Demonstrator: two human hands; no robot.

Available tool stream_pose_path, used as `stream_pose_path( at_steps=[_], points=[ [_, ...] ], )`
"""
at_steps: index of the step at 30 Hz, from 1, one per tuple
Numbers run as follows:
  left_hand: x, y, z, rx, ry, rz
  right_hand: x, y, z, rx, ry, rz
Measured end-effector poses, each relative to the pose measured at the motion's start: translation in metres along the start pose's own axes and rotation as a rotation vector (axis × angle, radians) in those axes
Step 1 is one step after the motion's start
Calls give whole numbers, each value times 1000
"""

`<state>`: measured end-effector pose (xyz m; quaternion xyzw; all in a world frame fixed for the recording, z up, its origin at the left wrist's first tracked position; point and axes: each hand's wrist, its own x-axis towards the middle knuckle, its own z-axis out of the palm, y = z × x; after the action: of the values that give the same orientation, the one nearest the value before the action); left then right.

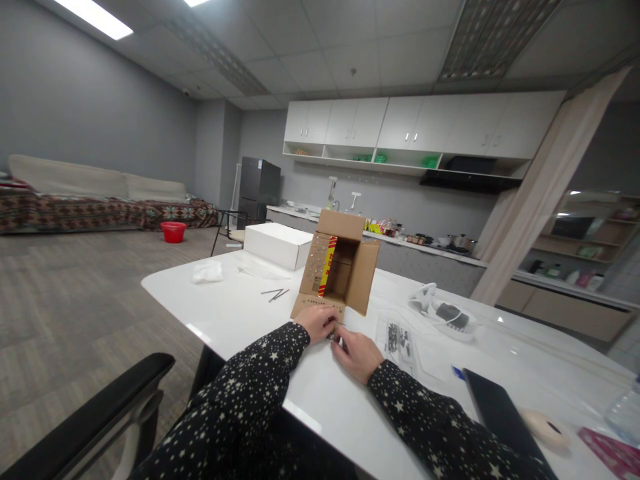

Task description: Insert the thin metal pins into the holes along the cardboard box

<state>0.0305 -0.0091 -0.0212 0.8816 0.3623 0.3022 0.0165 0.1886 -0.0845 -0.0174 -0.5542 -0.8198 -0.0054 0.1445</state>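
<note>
My left hand (318, 323) and my right hand (356, 353) meet on the white table (240, 313), fingers pinched together around a small dark item I cannot make out. Both hands rest just in front of an open cardboard box (339, 270) lying on its side, its flaps spread and a red and yellow strip on its left flap. A clear plastic bag with small dark parts (399, 340) lies just right of my right hand.
A closed white box (278, 244) stands behind the cardboard box. Thin metal rods (275, 293) and crumpled plastic (207, 271) lie at left. White packaging (443, 312), a dark flat device (500, 417), and a tape roll (547, 429) sit at right. A black chair arm (85, 420) is lower left.
</note>
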Motion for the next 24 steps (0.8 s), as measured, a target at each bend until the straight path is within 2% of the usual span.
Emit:
stream_pose_path(
  at_steps=[15,24],
  points=[
    [-1,-2,1,20,-12,85,1,2,3,4,22,-7],
    [-2,1,-3,45,-40,74,1,3,3,-6,4,5]
  ],
)
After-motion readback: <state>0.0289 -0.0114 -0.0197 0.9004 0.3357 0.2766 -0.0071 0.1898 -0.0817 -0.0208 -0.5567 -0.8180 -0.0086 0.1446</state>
